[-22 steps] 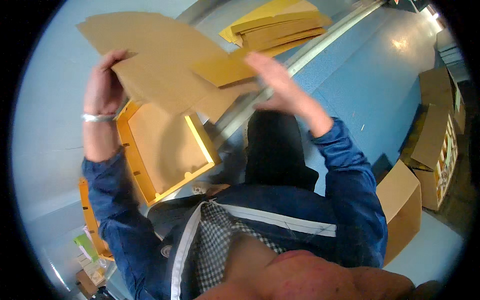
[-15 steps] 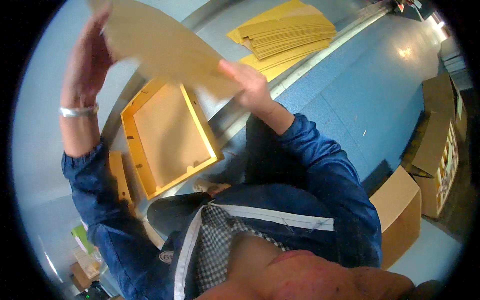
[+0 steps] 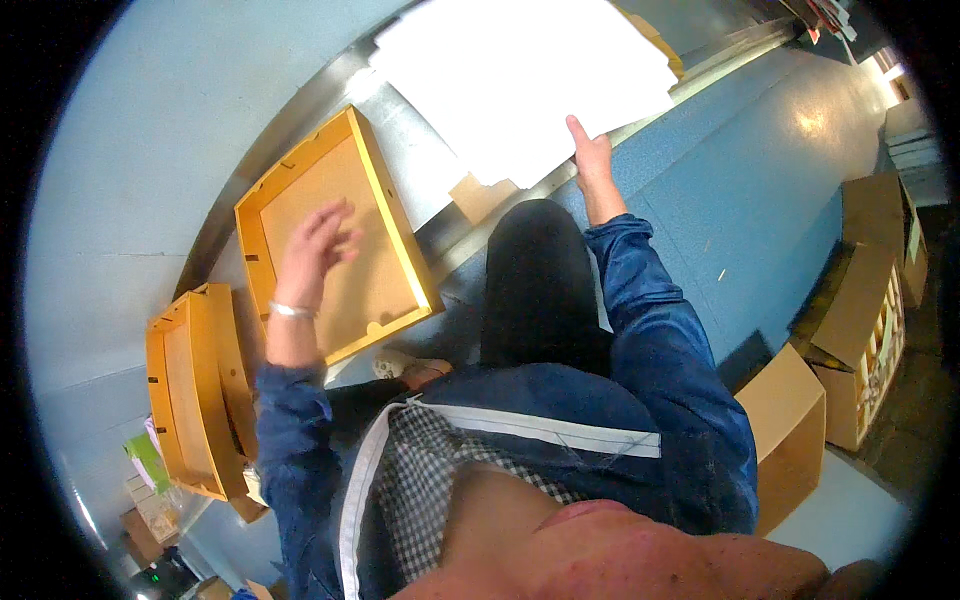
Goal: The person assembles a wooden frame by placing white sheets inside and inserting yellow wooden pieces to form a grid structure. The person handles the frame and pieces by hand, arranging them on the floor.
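Observation:
My right hand (image 3: pixel 594 165) grips the near edge of a large flat cardboard blank (image 3: pixel 520 80), thumb on top and the other fingers hidden beneath. The blank's white face is glaringly bright, and its outline is stepped and notched. A tan corner (image 3: pixel 482 198) shows at its near edge. My left hand (image 3: pixel 325 240), slightly blurred, is over a yellow-walled cardboard tray (image 3: pixel 385 215) with a tan bottom. Its fingers are apart and hold nothing. Whether they touch the tray cannot be told.
More yellow trays (image 3: pixel 180 400) are grouped at the left. Mostly covered by the blank, yellow cardboard (image 3: pixel 655 42) shows at the far side. An open brown carton (image 3: pixel 790 430) stands at the right, beside another carton (image 3: pixel 865 350) with packed contents. A metal ledge (image 3: pixel 725 65) borders the blue floor (image 3: pixel 690 215).
Both hands held a tan sheet up before; now a white face shows, lower and farther right, in my right hand only. My left hand has let go and come down over the tray.

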Tool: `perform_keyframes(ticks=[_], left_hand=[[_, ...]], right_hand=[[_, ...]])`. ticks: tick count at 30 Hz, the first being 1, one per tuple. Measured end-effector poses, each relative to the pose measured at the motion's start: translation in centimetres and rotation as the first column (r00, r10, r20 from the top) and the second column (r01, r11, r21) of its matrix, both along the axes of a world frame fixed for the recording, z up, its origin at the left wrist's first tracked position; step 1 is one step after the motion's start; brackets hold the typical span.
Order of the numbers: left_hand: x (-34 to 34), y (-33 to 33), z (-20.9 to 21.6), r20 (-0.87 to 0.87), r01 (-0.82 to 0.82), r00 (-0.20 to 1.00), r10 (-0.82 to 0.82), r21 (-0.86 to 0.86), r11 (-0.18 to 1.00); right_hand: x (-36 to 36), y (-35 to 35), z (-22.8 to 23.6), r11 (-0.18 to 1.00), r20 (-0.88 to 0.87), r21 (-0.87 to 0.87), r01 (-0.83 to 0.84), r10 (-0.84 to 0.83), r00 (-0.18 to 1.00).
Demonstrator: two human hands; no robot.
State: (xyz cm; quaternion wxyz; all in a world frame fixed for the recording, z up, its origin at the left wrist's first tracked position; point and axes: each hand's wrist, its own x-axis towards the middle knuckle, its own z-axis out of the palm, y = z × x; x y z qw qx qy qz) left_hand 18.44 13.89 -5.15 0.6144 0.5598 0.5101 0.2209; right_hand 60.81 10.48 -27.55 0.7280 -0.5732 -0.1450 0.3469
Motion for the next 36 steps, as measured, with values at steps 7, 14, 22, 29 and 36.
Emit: perform_keyframes(ticks=[7, 14, 22, 29, 36], left_hand=[[-5.8, -4.8, -4.8, 0.113, -0.205, 0.967, 0.228, -0.188, 0.961], [-6.6, -5.4, -4.4, 0.151, -0.172, 0.971, 0.184, -0.087, 0.981], [-8.1, -6.6, -5.0, 0.231, -0.141, 0.961, 0.152, -0.065, 0.988], [-9.3, -7.9, -5.2, 0.242, -0.213, 0.943, 0.228, -0.087, 0.973], [-7.9, -7.9, -5.5, 0.28, -0.151, 0.944, 0.173, -0.098, 0.984]], right_hand=[[2.7, -2.4, 2.9, 0.862, 0.145, -0.484, -0.153, 0.251, 0.957], [4.4, -4.1, 7.1, 0.751, 0.465, -0.66, 0.018, 0.39, 0.795], [8.6, -3.4, 6.0, 0.663, 0.451, -0.748, -0.013, 0.523, 0.723], [2.6, -5.2, 5.9, 0.659, 0.391, -0.751, 0.036, 0.4, 0.829], [2.9, -4.7, 5.8, 0.665, 0.212, -0.733, -0.145, 0.425, 0.88]])
